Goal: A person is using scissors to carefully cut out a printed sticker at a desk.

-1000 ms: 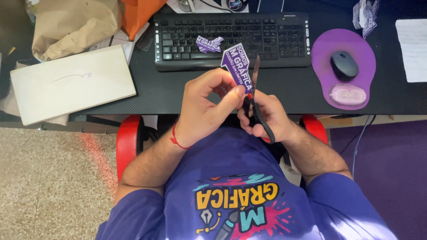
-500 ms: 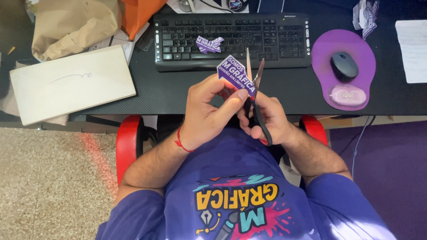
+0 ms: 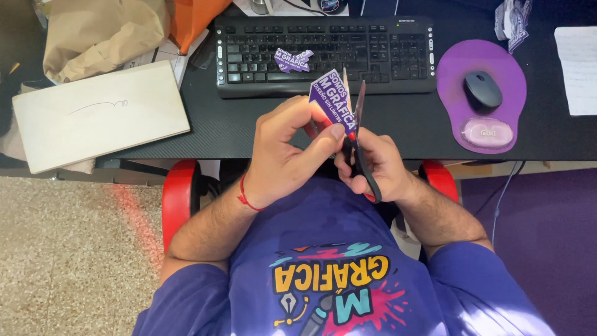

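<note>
My left hand (image 3: 286,146) pinches a small purple printed sticker (image 3: 331,98) by its lower edge, holding it up over the desk's front edge. My right hand (image 3: 373,162) grips a pair of scissors (image 3: 356,134) with dark handles. The blades are parted, pointing away from me, and straddle the sticker's right edge. A second purple cut-out sticker (image 3: 293,60) lies on the black keyboard (image 3: 323,53).
A purple mouse pad (image 3: 491,130) with a dark mouse (image 3: 482,91) sits at the right of the black desk (image 3: 217,127). A white box (image 3: 99,115), a brown paper bag (image 3: 99,34) and an orange bag (image 3: 193,18) are at left. Red chair armrests (image 3: 180,199) flank my lap.
The sticker has been turned and shifted a little left in my left hand, and the scissor blades have moved along its right edge, staying parted.
</note>
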